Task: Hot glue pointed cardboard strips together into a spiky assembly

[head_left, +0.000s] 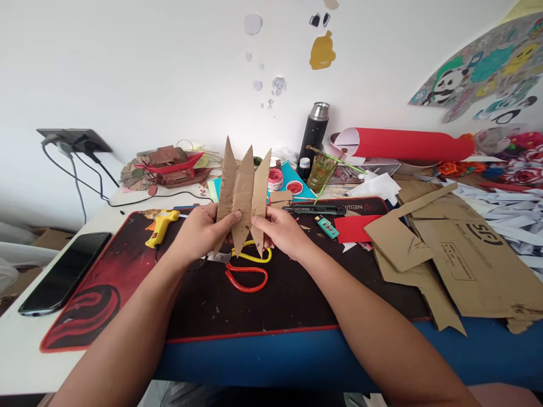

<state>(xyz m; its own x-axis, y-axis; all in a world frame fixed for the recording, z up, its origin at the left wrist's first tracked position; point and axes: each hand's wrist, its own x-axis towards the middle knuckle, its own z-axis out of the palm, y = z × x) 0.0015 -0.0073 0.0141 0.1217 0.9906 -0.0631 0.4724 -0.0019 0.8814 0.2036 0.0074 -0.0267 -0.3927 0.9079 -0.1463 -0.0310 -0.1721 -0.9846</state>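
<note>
Three pointed cardboard strips (242,189) stand upright side by side, held up over the desk mat. My left hand (208,229) is closed on the left and middle strips, its thumb across the middle one. On the other side, my right hand (282,229) grips the right strip, thumb in front and fingers behind. The strips taper to points at top and bottom. Just below them lie scissors (248,280) with one red and one yellow handle loop, their blades partly hidden by my left hand and the cardboard.
A yellow glue gun (162,227) and a phone (65,274) lie left. Behind stand a black thermos (314,133), a jar of brushes (321,172) and open red paint (294,188). A utility knife (314,210) lies on the mat (297,305). Cardboard sheets (475,271) cover the right side.
</note>
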